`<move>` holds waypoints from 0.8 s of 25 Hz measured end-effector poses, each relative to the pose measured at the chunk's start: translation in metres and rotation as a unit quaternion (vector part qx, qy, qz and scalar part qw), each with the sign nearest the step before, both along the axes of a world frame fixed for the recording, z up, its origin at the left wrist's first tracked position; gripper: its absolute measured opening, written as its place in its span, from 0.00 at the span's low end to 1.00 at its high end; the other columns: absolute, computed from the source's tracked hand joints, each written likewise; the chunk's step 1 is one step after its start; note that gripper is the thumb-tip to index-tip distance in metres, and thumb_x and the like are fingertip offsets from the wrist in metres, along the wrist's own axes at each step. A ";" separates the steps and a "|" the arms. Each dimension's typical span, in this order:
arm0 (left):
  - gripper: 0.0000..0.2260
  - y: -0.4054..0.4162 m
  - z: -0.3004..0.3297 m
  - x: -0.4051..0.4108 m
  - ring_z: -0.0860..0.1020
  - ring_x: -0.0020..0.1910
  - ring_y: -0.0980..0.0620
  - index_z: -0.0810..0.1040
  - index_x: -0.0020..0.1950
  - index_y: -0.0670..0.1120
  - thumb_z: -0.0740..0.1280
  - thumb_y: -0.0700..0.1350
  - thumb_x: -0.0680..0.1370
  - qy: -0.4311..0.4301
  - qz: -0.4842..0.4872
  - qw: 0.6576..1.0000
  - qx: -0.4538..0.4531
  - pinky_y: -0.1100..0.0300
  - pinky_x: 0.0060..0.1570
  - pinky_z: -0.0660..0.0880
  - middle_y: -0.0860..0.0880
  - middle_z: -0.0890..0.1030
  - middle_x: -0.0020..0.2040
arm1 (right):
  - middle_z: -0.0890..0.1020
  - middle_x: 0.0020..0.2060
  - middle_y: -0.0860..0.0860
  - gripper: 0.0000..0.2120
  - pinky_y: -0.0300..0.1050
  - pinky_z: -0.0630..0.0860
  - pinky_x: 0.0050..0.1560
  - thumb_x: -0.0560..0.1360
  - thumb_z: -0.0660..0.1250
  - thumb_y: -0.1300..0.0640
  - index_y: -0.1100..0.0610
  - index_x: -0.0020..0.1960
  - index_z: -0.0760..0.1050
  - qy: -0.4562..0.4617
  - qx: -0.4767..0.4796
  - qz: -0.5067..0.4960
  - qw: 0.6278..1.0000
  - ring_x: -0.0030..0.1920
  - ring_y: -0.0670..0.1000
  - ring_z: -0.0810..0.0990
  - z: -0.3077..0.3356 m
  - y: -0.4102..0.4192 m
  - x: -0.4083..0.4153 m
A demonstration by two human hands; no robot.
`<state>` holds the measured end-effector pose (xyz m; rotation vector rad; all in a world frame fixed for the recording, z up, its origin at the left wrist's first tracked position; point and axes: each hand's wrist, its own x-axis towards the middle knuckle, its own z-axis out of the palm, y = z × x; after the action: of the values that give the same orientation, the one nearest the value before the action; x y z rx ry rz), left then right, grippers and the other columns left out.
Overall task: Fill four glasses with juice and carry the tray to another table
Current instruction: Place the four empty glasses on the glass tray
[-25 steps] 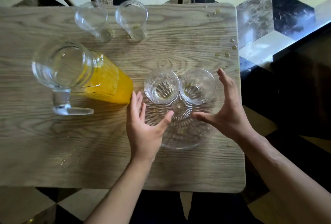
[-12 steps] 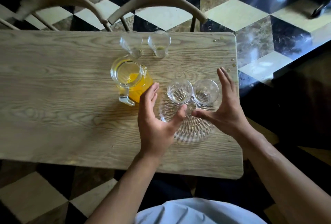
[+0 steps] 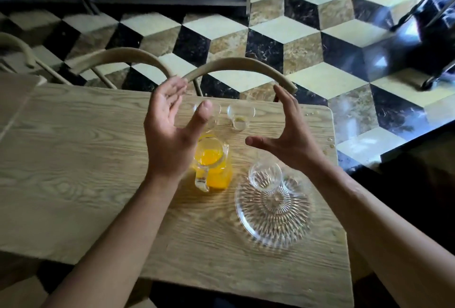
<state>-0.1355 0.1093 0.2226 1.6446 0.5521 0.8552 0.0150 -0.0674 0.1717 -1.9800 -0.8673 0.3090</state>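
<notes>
1. Both hands, left and right, hover spread wide, each grip empty.
2. Two glasses stand at twelve o'clock on the tabletop, just beyond the fingertips.
3. Left hand is nearer the left glass.

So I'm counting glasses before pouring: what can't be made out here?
Head view only:
- Second glass on the tray: mostly hidden by the right hand.
- Far left glass: partly covered by the left hand's thumb.
- Left fingertips: motion-blurred.
- Jug's left side: behind the left hand.
</notes>
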 end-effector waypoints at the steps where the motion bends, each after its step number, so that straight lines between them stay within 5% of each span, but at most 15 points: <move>1: 0.26 0.016 -0.003 0.003 0.77 0.70 0.47 0.73 0.67 0.49 0.76 0.50 0.72 0.003 0.001 1.000 -0.001 0.45 0.75 0.71 0.40 0.78 0.67 | 0.60 0.79 0.56 0.63 0.58 0.63 0.77 0.60 0.71 0.25 0.61 0.81 0.55 -0.001 0.010 -0.001 1.000 0.78 0.53 0.60 0.001 0.010 0.009; 9: 0.42 0.105 -0.093 0.006 0.76 0.71 0.48 0.70 0.74 0.41 0.80 0.57 0.66 0.129 0.022 0.991 -0.003 0.48 0.75 0.71 0.41 0.77 0.71 | 0.62 0.79 0.54 0.65 0.61 0.66 0.74 0.56 0.75 0.26 0.56 0.81 0.54 0.039 -0.038 0.061 0.997 0.76 0.54 0.65 -0.060 0.042 0.077; 14: 0.41 0.116 -0.171 0.020 0.74 0.73 0.51 0.69 0.75 0.42 0.83 0.48 0.66 0.188 -0.003 0.982 -0.013 0.49 0.77 0.68 0.44 0.76 0.72 | 0.67 0.75 0.51 0.66 0.52 0.78 0.63 0.50 0.77 0.26 0.54 0.79 0.58 0.093 -0.100 0.054 0.989 0.67 0.52 0.74 -0.125 0.042 0.106; 20: 0.42 0.124 -0.236 0.058 0.72 0.73 0.52 0.68 0.76 0.41 0.84 0.44 0.66 0.235 -0.004 0.972 -0.008 0.51 0.77 0.67 0.43 0.74 0.73 | 0.72 0.69 0.48 0.51 0.55 0.84 0.48 0.57 0.85 0.51 0.53 0.75 0.64 0.106 -0.115 0.070 0.985 0.58 0.55 0.79 -0.181 0.066 0.122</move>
<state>-0.0772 0.2332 -0.0135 1.8403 0.8727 0.4473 0.1367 -0.0012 -0.0096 -2.0530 -0.8642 0.7174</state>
